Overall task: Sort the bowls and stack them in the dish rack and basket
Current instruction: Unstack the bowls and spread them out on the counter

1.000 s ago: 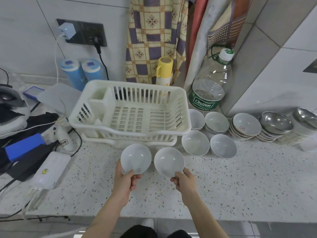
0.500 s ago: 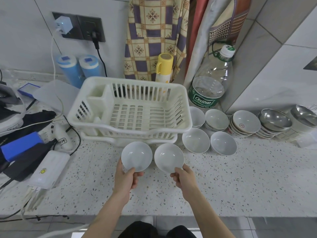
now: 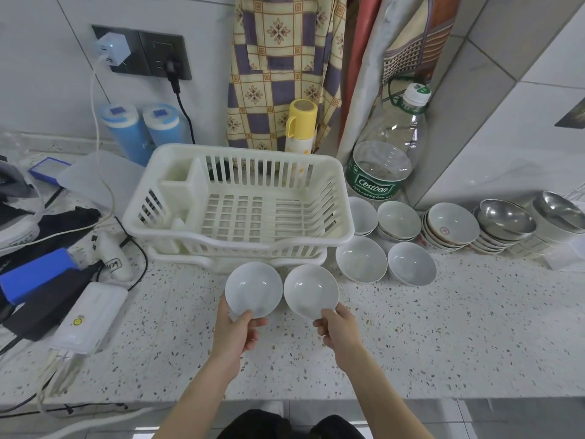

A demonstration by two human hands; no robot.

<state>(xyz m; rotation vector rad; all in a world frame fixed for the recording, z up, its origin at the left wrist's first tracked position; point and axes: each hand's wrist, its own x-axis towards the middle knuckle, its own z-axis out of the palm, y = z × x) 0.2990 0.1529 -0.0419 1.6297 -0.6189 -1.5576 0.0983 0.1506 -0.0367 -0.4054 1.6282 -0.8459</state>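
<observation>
Fingers of the left hand [image 3: 235, 332] and right hand [image 3: 340, 326] each pinched a white bowl [image 3: 254, 288] [image 3: 311, 290] by its near rim, hardly moved in the last second, just before the empty rack [image 3: 240, 213]; sorting had barely begun. More bowls [image 3: 361, 259] waited on the speckled surface [image 3: 443, 327] beside tiled walls.

A single head-worn wide-angle camera is looking forward and down from close above a speckled counter [image 3: 411, 337], facing the tiled wall [image 3: 47, 74], with a white dish rack [image 3: 343, 229] sitting mid-frame.
</observation>
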